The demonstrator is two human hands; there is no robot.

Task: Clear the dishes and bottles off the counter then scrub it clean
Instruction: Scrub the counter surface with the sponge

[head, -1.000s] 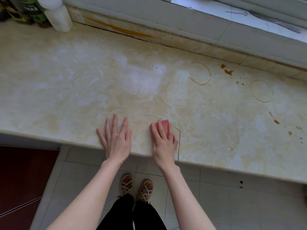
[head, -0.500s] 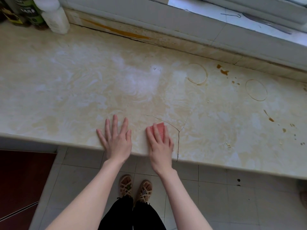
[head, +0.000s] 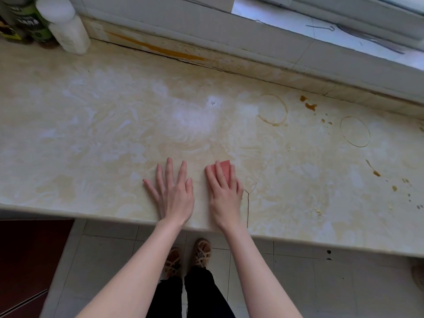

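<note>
A pale marbled counter [head: 91, 134] carries smeared white scrub streaks. My right hand [head: 226, 198] presses a pink sponge [head: 225, 170] flat onto it near the front edge, fingers laid straight over the top, so only the sponge's far end shows. To its left, my left hand [head: 174, 193] rests palm down with spread fingers. A white bottle [head: 66, 28] and dark green-labelled bottles [head: 27, 21] stand at the far left corner.
Two brown ring stains [head: 273, 109] [head: 355, 131] and brown drips [head: 309, 105] mark the counter's right part. A thin crack [head: 248, 203] runs to the front edge beside my right hand. A window sill [head: 298, 26] lies behind, tiled floor [head: 344, 283] and a dark red cabinet [head: 29, 260] below.
My right hand has slid the sponge slightly left, closer to the left hand. The left hand stays flat in the same spot.
</note>
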